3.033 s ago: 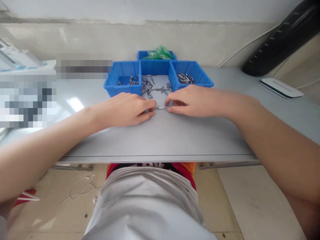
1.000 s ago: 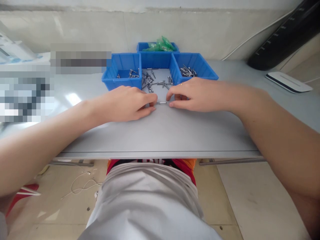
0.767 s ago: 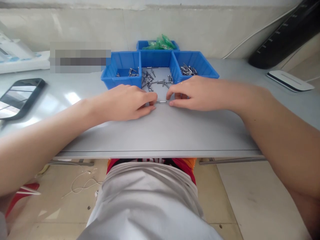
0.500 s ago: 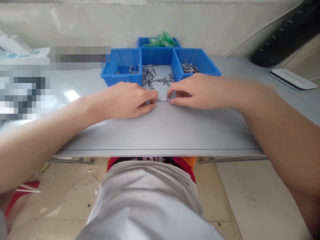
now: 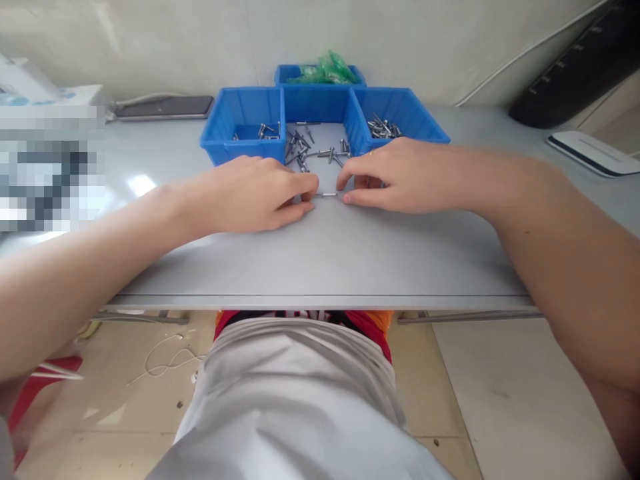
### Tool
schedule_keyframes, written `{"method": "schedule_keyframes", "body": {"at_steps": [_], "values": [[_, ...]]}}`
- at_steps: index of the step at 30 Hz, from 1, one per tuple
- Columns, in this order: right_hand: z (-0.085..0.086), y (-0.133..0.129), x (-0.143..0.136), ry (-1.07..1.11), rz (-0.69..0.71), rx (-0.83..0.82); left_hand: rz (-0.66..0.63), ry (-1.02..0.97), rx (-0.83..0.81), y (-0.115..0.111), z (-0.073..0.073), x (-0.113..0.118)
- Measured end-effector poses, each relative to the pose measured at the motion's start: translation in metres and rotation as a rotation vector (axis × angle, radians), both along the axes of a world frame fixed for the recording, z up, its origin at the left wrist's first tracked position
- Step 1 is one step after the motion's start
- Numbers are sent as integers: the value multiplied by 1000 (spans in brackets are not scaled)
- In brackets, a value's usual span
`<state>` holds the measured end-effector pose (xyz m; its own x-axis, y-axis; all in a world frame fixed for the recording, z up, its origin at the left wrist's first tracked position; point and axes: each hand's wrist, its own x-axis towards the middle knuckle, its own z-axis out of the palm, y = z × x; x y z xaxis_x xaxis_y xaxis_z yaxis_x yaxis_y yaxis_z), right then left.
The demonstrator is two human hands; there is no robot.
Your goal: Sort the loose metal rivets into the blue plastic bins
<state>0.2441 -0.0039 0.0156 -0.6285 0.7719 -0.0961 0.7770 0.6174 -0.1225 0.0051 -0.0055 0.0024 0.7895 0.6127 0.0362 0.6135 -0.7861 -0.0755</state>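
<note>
A slim metal rivet lies crosswise on the grey table between my two hands. My left hand rests at its left end, fingers curled downward, with a small gap between thumb and forefinger. The forefinger partly hides the thin pin of the rivet. From the other side, my right hand reaches in, thumb and forefinger apart close to the thicker end. Just beyond the fingers is a loose group of rivets on the tabletop. More rivets fill part of the right blue bin.
The left blue bin holds several rivets. Behind stands another blue bin and a green plastic bag. A dark phone lies back left. At right are a white flat device and a black cylinder.
The view has tilted slightly, so everything sits a little higher in the picture. Both hands and the rivet keep nearly the same places relative to each other.
</note>
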Motion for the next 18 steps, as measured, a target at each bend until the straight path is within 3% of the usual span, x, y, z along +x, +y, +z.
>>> {"method": "schedule_keyframes", "body": {"at_steps": [18], "values": [[-4, 5, 4, -15, -24, -12, 4, -49, -10, 3, -4, -1]]}}
